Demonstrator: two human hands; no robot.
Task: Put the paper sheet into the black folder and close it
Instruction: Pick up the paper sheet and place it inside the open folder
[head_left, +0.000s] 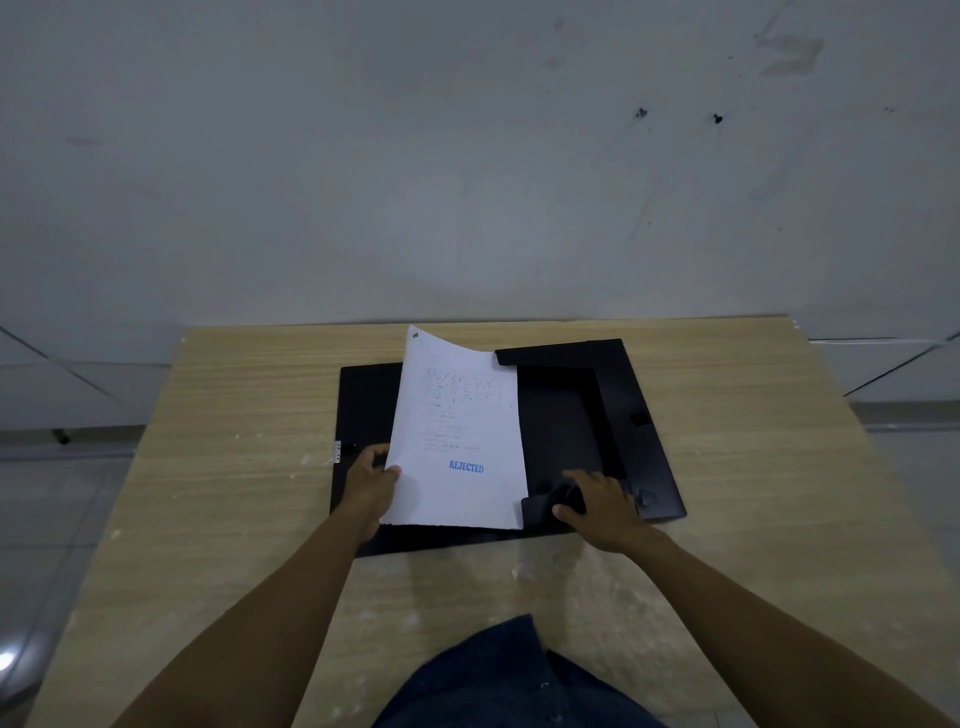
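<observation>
The black folder (566, 415) lies open on the wooden table, its inner flaps showing along the far and right sides. A white paper sheet (457, 431) with printed text and a blue "REJECTED" stamp is over the folder's middle, its far end curling upward. My left hand (371, 480) pinches the sheet's lower left edge, thumb on top. My right hand (597, 506) grips the folder's bottom inner flap (540, 509) just right of the sheet's lower right corner, bending it up.
The light wooden table (234, 493) ends at a grey wall behind the folder. A small metal clasp (337, 452) sits at the folder's left edge. Tiled floor shows on both sides. Dark blue clothing (509, 680) is at the near edge.
</observation>
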